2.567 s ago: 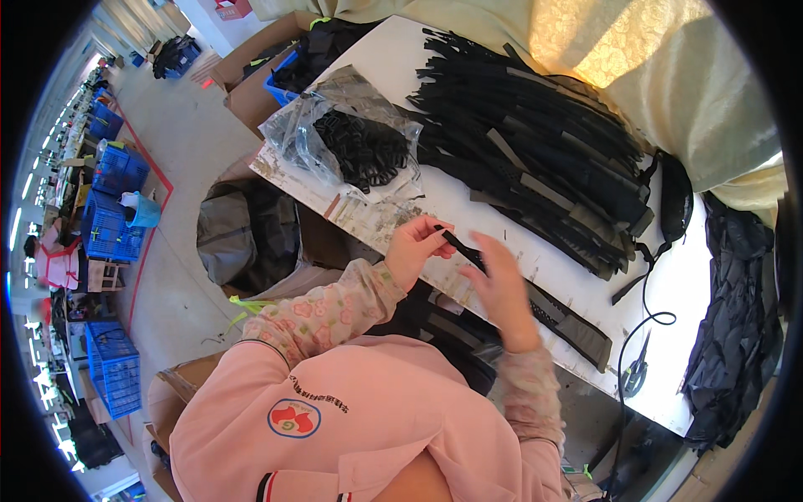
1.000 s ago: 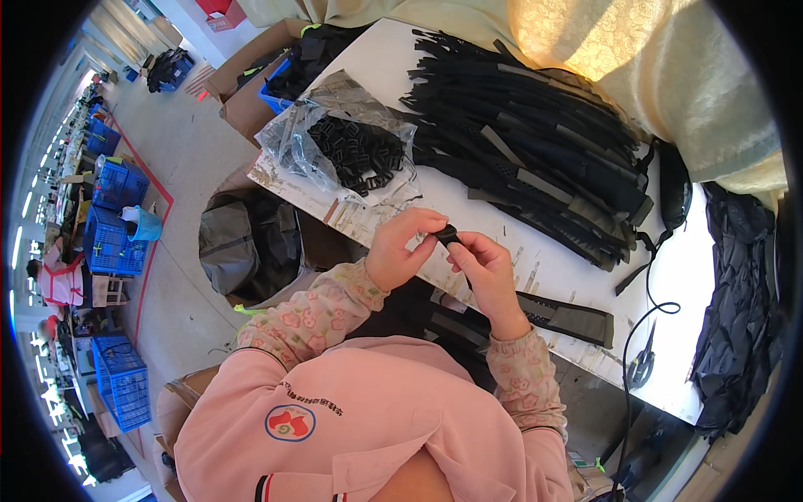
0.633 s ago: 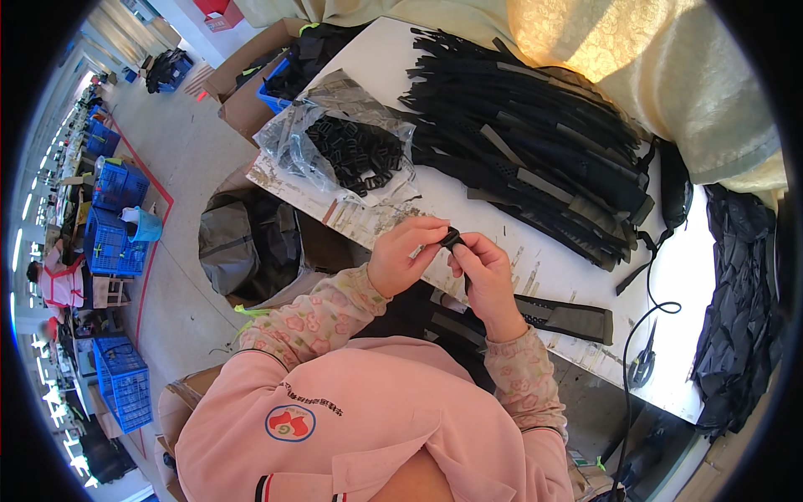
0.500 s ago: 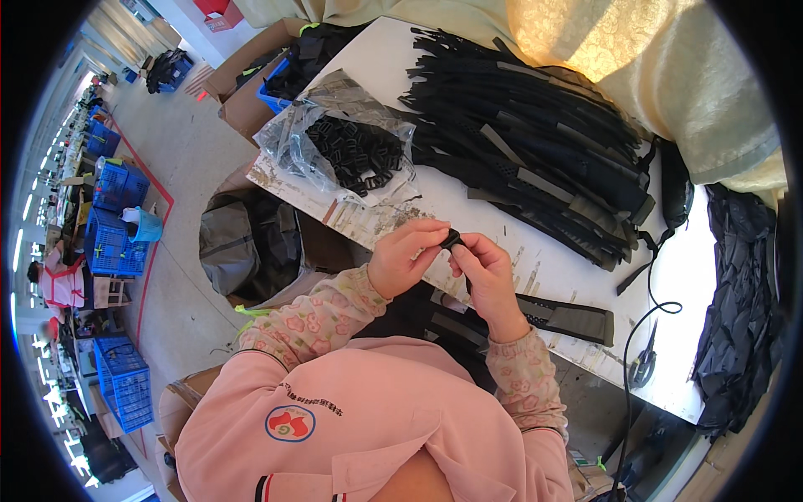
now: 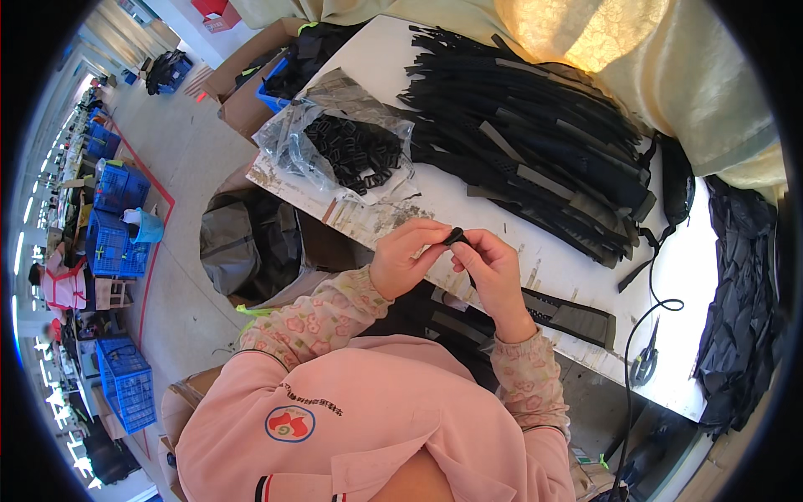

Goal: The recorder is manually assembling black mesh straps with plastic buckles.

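1. Clear plastic bag [image 5: 335, 146] at the table's [image 5: 468, 205] left edge: crumpled, open-topped, full of small black buckles [image 5: 355, 151]. It lies on a flat printed sheet at that edge; print too small to make out.
2. Blue crates [image 5: 113, 217] stacked on the floor left of the table, more lower down. Cardboard box [image 5: 242, 88] with a blue bin inside sits off the table's far-left corner. Red box at the top edge, cut off by the view.
3. My left hand [image 5: 406, 259] and right hand [image 5: 493, 272] meet over the table's near edge. Both pinch one small black buckle [image 5: 454, 237] between thumb and forefinger tips; the other fingers are curled in.
4. The buckle is small, dark, rounded. Mostly covered by my fingertips, so shape detail is unclear.
5. Black webbing strap [image 5: 569, 314] runs from under my right hand along the near edge toward the right; flat, with a grey-green section. Whether it goes through the buckle, can't tell: my right hand hides that.
6. Big pile of black straps [image 5: 535, 142] fills the table's far side, just beside the bag.
7. Scissors [image 5: 644, 364] near the near-right corner, with a black cord [image 5: 648, 280] looping to them.
8. Heap of black fabric [image 5: 744, 301] off the right edge, partly cut off by the view rim.
9. Grey sack [image 5: 251, 243] under the table's left end, contents not visible.
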